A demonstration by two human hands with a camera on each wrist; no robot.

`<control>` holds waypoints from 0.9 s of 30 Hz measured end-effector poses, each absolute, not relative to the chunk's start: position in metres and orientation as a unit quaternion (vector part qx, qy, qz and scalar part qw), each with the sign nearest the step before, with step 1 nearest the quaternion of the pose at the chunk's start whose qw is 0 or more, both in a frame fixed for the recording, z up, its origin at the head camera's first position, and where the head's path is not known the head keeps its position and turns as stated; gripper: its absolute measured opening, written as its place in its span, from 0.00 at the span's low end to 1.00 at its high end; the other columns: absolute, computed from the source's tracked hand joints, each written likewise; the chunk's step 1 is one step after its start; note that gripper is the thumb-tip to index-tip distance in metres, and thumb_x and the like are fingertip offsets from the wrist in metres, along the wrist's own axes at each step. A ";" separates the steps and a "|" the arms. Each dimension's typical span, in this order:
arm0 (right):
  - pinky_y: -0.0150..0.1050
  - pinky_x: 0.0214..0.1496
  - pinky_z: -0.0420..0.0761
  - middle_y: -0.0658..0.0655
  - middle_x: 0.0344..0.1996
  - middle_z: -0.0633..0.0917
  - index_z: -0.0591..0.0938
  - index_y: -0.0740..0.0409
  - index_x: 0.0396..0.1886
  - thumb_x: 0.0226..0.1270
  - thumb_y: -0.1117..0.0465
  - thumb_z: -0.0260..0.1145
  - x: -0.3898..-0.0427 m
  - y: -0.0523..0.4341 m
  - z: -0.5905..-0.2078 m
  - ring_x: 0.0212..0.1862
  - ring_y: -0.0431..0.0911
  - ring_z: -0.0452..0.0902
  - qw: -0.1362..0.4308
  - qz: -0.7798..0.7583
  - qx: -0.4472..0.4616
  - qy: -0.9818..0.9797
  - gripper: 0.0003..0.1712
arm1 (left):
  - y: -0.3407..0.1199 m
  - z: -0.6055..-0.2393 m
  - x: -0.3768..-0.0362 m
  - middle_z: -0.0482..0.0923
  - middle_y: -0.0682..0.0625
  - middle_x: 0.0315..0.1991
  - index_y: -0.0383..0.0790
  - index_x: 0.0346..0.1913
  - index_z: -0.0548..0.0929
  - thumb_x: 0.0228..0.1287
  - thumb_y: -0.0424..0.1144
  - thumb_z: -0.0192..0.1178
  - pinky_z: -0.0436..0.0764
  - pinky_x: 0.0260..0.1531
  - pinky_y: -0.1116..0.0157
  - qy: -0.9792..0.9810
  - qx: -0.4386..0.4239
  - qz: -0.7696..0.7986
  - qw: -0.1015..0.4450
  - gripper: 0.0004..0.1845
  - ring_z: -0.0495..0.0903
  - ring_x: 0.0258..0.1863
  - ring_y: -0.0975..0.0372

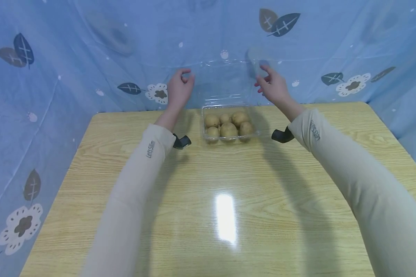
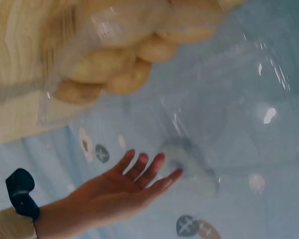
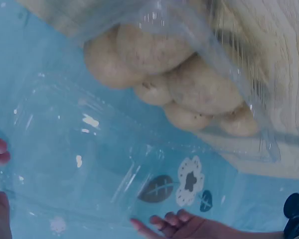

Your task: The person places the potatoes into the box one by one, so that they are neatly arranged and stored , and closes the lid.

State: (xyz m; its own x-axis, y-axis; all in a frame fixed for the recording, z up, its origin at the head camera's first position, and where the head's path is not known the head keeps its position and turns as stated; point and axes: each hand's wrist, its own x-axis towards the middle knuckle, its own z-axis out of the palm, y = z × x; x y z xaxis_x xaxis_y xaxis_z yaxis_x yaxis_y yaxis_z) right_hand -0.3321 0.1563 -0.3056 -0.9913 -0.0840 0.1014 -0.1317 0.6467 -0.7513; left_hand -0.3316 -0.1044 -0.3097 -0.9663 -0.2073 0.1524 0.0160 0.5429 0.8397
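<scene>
A clear plastic clamshell box [image 1: 228,129] sits on the far half of the wooden table [image 1: 228,200], near the back edge and about midway across. Its tray holds six brown kiwifruit [image 1: 228,130] in two rows of three, so the tray's long side runs left to right. The transparent lid [image 1: 225,82] stands up from the rear edge, hinged open and roughly upright, its hollow side facing the person and its top edge toward the blue curtain [image 1: 90,57].

The left hand [image 1: 179,89] is at the lid's left edge, fingers curled with the thumb close to them; whether they actually pinch the plastic I cannot tell. The right hand [image 1: 273,86] is at the lid's right edge, fingers straight and slightly fanned, their tips at or just beside the lid's upper corner. From the left wrist camera the same right hand [image 2: 139,186] shows an open palm with the fingers [image 2: 159,164] loosely apart.

Both arms wear pale sleeves [image 1: 138,181]. The leaf-and-flower printed curtain drapes round behind the table.
</scene>
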 end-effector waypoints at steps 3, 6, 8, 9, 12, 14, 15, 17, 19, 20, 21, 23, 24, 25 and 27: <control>0.27 0.32 0.75 0.63 0.47 0.80 0.52 0.47 0.71 0.69 0.46 0.47 -0.332 0.155 -0.300 0.25 0.31 0.71 0.006 0.434 0.050 -0.899 0.33 | -0.102 -0.297 -0.332 0.80 0.49 0.36 0.51 0.61 0.69 0.68 0.49 0.47 0.69 0.23 0.71 -0.881 0.048 -0.462 0.089 0.20 0.70 0.23 0.67; 0.30 0.34 0.76 0.56 0.42 0.80 0.49 0.45 0.71 0.67 0.43 0.48 -0.331 0.156 -0.295 0.26 0.33 0.72 -0.023 0.458 0.042 -0.888 0.36 | -0.101 -0.288 -0.331 0.81 0.48 0.39 0.51 0.62 0.67 0.69 0.49 0.45 0.68 0.22 0.71 -0.894 0.030 -0.442 0.063 0.21 0.69 0.22 0.68; 0.30 0.33 0.77 0.51 0.38 0.80 0.48 0.44 0.71 0.67 0.43 0.49 -0.331 0.157 -0.292 0.26 0.34 0.73 -0.041 0.483 0.037 -0.874 0.37 | -0.100 -0.284 -0.329 0.81 0.49 0.38 0.50 0.62 0.67 0.69 0.49 0.45 0.68 0.22 0.72 -0.898 0.021 -0.437 0.048 0.21 0.69 0.23 0.68; 0.30 0.33 0.78 0.48 0.36 0.79 0.48 0.44 0.71 0.67 0.43 0.49 -0.331 0.157 -0.291 0.26 0.35 0.73 -0.050 0.498 0.036 -0.865 0.37 | -0.099 -0.283 -0.328 0.81 0.50 0.38 0.50 0.62 0.68 0.69 0.49 0.45 0.68 0.22 0.72 -0.899 0.018 -0.436 0.044 0.21 0.70 0.23 0.68; 0.29 0.31 0.78 0.45 0.31 0.78 0.49 0.45 0.71 0.69 0.45 0.48 -0.328 0.158 -0.289 0.25 0.35 0.74 -0.063 0.534 0.041 -0.842 0.35 | -0.098 -0.285 -0.322 0.81 0.51 0.36 0.49 0.58 0.70 0.68 0.51 0.46 0.66 0.20 0.71 -0.894 0.014 -0.445 0.041 0.19 0.69 0.22 0.67; 0.28 0.29 0.78 0.45 0.31 0.78 0.52 0.48 0.70 0.69 0.44 0.45 -0.321 0.161 -0.291 0.25 0.36 0.74 -0.056 0.548 0.048 -0.833 0.33 | -0.098 -0.289 -0.315 0.81 0.52 0.34 0.48 0.55 0.72 0.68 0.52 0.46 0.65 0.18 0.71 -0.887 0.016 -0.459 0.042 0.19 0.67 0.20 0.66; 0.28 0.29 0.77 0.46 0.31 0.78 0.53 0.51 0.70 0.70 0.44 0.45 -0.317 0.162 -0.293 0.26 0.36 0.74 -0.048 0.553 0.051 -0.830 0.33 | -0.099 -0.291 -0.311 0.81 0.52 0.33 0.47 0.54 0.73 0.67 0.53 0.46 0.64 0.18 0.71 -0.883 0.015 -0.467 0.043 0.19 0.66 0.19 0.66; 0.28 0.28 0.77 0.47 0.32 0.78 0.57 0.56 0.67 0.70 0.44 0.43 -0.306 0.165 -0.297 0.27 0.38 0.75 -0.032 0.560 0.055 -0.826 0.32 | -0.100 -0.296 -0.300 0.80 0.54 0.31 0.46 0.52 0.75 0.67 0.54 0.46 0.63 0.16 0.72 -0.872 0.013 -0.487 0.043 0.20 0.65 0.18 0.66; 0.28 0.29 0.78 0.48 0.32 0.78 0.61 0.60 0.63 0.70 0.43 0.43 -0.293 0.167 -0.303 0.29 0.39 0.76 -0.024 0.566 0.056 -0.822 0.32 | -0.102 -0.301 -0.287 0.80 0.55 0.30 0.45 0.50 0.77 0.66 0.55 0.46 0.67 0.18 0.72 -0.859 0.009 -0.511 0.033 0.21 0.68 0.20 0.65; 0.29 0.29 0.78 0.48 0.32 0.79 0.62 0.62 0.61 0.70 0.43 0.44 -0.286 0.168 -0.307 0.29 0.39 0.76 -0.023 0.567 0.056 -0.821 0.32 | -0.103 -0.303 -0.280 0.80 0.55 0.31 0.45 0.49 0.78 0.66 0.55 0.46 0.69 0.19 0.71 -0.854 0.005 -0.519 0.028 0.20 0.69 0.22 0.65; 0.29 0.30 0.79 0.48 0.33 0.79 0.64 0.63 0.60 0.69 0.43 0.45 -0.280 0.168 -0.310 0.30 0.39 0.77 -0.027 0.568 0.055 -0.821 0.31 | -0.104 -0.307 -0.274 0.80 0.54 0.31 0.45 0.48 0.78 0.66 0.55 0.47 0.70 0.19 0.71 -0.850 0.003 -0.526 0.022 0.20 0.70 0.22 0.65; 0.30 0.32 0.80 0.48 0.34 0.80 0.65 0.64 0.58 0.69 0.43 0.48 -0.270 0.170 -0.319 0.31 0.39 0.77 -0.044 0.563 0.056 -0.824 0.31 | -0.107 -0.314 -0.263 0.80 0.52 0.33 0.45 0.47 0.79 0.66 0.52 0.49 0.71 0.20 0.71 -0.850 -0.002 -0.527 0.007 0.17 0.71 0.24 0.64; 0.30 0.33 0.80 0.49 0.36 0.80 0.66 0.64 0.58 0.68 0.44 0.49 -0.265 0.172 -0.323 0.32 0.38 0.77 -0.056 0.558 0.056 -0.826 0.30 | -0.108 -0.318 -0.258 0.81 0.51 0.35 0.46 0.47 0.78 0.66 0.50 0.50 0.71 0.20 0.70 -0.851 -0.004 -0.525 -0.002 0.15 0.72 0.25 0.62; 0.30 0.34 0.80 0.51 0.38 0.80 0.65 0.64 0.58 0.68 0.45 0.50 -0.261 0.173 -0.327 0.33 0.38 0.77 -0.069 0.550 0.055 -0.831 0.30 | -0.109 -0.322 -0.254 0.81 0.50 0.36 0.47 0.47 0.78 0.65 0.48 0.51 0.71 0.20 0.69 -0.854 -0.003 -0.521 -0.011 0.14 0.72 0.25 0.62; 0.31 0.35 0.81 0.55 0.41 0.79 0.66 0.65 0.58 0.68 0.48 0.51 -0.255 0.176 -0.335 0.34 0.38 0.77 -0.088 0.530 0.051 -0.842 0.29 | -0.110 -0.332 -0.249 0.80 0.47 0.39 0.47 0.49 0.77 0.64 0.46 0.53 0.68 0.18 0.70 -0.860 -0.004 -0.510 -0.027 0.13 0.73 0.26 0.59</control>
State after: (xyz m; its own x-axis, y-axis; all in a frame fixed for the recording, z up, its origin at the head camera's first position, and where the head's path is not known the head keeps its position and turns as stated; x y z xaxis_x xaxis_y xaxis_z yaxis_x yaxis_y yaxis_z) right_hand -0.2547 0.1762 -0.3345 -0.9795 -0.1781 -0.0937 0.0076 0.4324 -0.9017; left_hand -0.2491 -0.1102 -0.3316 -0.9985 0.0347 -0.0424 -0.0207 0.4790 0.8776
